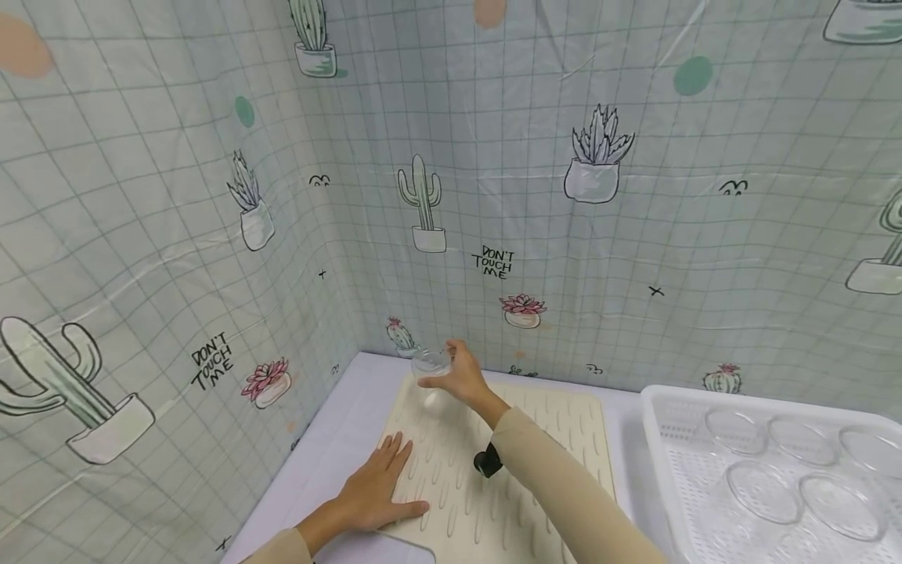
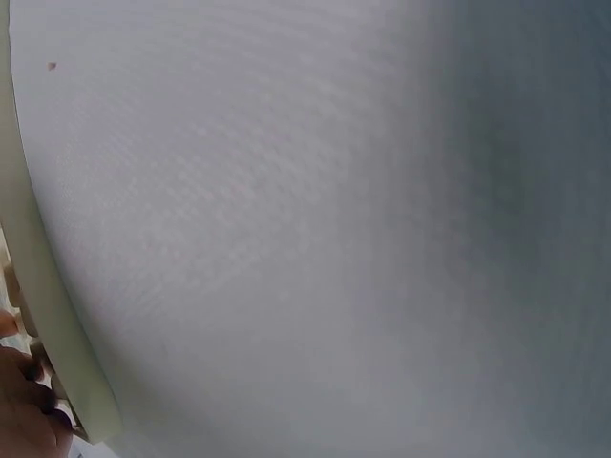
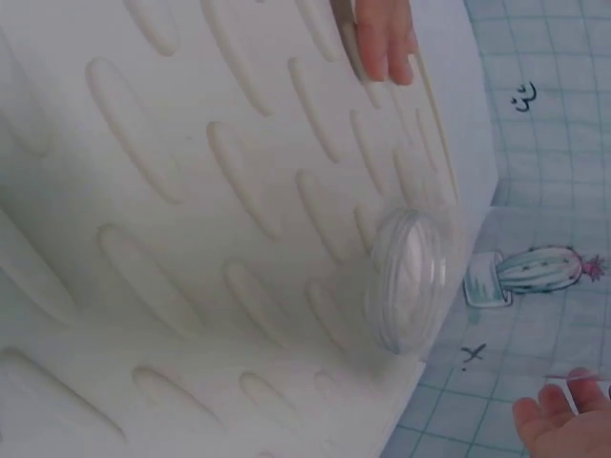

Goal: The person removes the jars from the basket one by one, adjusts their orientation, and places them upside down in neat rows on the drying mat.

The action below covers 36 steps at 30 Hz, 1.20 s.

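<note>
Over the far left corner of the cream ridged mat, my right hand holds a clear drinking glass, thumb and fingers near its rim. In the right wrist view, the glass's thick round base faces the mat and the fingers show at its other end. Whether the base touches the mat I cannot tell. My left hand rests on the mat's left edge with its fingers spread. The left wrist view catches just part of that hand by the mat's edge.
A white plastic basket stands to the right with several clear glasses in it. The mat lies on a white-covered table. A curtain with printed cacti hangs close behind and along the left.
</note>
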Each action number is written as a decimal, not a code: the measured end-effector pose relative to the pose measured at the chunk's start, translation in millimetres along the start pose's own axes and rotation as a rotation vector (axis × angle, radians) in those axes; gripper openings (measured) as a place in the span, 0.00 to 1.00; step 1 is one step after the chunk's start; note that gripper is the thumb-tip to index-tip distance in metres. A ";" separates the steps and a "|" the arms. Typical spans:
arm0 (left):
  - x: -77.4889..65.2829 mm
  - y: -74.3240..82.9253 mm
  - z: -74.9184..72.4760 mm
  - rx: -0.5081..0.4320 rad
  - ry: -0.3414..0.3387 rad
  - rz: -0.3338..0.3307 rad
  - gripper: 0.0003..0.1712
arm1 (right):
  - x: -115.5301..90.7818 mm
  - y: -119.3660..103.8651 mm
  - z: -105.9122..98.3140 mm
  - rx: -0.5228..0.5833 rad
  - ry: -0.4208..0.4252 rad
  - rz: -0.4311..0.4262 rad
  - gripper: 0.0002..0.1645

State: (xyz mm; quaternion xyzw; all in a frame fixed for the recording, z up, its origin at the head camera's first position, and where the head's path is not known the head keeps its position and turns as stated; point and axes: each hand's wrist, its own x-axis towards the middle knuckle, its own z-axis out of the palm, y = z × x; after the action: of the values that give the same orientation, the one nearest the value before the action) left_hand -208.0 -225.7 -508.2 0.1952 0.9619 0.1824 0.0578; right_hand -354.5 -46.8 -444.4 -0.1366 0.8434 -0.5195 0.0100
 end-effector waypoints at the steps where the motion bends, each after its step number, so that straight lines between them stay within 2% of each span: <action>1: 0.0 0.0 0.6 -0.001 0.000 0.000 0.56 | 0.0 -0.4 -2.0 0.008 -0.001 0.002 0.55; 12: -1.1 -1.2 4.2 -0.014 0.002 0.016 0.57 | -9.2 -24.0 -42.5 0.112 0.003 -0.019 0.52; 23: -2.1 -1.5 4.0 -0.022 0.008 0.012 0.57 | -18.1 -52.4 -88.5 0.176 0.034 -0.096 0.48; 30: -2.7 -0.9 3.8 -0.031 0.005 0.007 0.57 | -30.0 -58.8 -117.6 0.197 0.065 -0.130 0.44; 36: -1.9 0.3 4.6 -0.017 0.007 0.002 0.57 | -45.0 -59.8 -142.3 0.254 0.042 -0.122 0.41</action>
State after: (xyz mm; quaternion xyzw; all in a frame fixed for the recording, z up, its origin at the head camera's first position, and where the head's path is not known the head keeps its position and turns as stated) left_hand -205.3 -224.7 -512.2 0.1952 0.9603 0.1914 0.0559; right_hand -320.7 63.1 -332.1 -0.1743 0.7611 -0.6243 -0.0222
